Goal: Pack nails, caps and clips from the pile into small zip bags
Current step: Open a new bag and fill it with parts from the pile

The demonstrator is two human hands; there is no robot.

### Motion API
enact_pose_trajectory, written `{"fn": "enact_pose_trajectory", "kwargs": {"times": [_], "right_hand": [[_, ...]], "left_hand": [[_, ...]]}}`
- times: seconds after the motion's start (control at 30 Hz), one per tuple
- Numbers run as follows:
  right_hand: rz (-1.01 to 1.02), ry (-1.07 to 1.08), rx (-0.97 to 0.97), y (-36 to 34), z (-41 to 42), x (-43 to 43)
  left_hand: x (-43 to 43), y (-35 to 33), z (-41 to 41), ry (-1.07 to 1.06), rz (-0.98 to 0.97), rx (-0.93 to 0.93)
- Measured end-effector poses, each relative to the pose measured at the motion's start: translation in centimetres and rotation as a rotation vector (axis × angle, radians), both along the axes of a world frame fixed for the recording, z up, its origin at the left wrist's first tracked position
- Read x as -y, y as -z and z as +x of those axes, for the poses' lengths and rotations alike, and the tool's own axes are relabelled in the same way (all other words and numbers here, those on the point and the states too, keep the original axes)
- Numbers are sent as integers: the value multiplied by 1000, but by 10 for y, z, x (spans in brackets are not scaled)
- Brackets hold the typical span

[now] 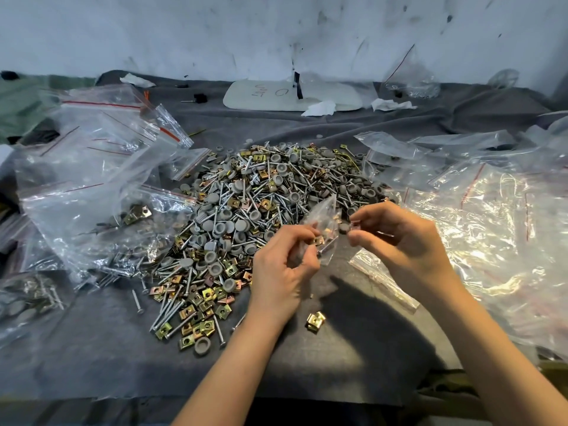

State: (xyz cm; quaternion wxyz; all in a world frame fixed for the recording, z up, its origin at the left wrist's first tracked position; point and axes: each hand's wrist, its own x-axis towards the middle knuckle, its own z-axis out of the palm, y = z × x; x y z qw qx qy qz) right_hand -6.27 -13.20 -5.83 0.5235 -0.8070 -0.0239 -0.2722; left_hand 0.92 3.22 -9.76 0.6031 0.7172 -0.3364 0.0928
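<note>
Your left hand [282, 265] pinches a small zip bag [322, 222] (a clip [318, 240] shows inside) just in front of the pile [246, 204]; your right hand [396, 235] pinches a grey cap [345, 228] beside it.

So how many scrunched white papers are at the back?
3 scrunched white papers: one back left, one at the white board's front edge, one just right of it. Bags may hide more.
</note>
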Motion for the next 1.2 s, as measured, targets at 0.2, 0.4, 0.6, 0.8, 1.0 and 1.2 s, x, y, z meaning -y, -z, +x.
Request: {"fn": "enact_pose_trajectory", "kwargs": {"times": [0.2,0.4,0.6,0.8,1.0,1.2], "right_hand": [[57,4,81,-4,-3,-10],[-50,-137,89,-40,8,-15],[-145,-131,108,-95,23,-5],[-314,-22,83,-127,18,0],[-396,-51,-259,-100,9,3],[-285,12,-175,-53,3,-9]], "left_hand": [[-1,-1,-3,-44,-19,-20],[-10,-27,2,-70,-16,154],[-6,-93,20,130,2,293],[-1,-111,22,231,42,294],[-2,-94,19,148,200,487],[2,-52,10,-89,78,333]]}}
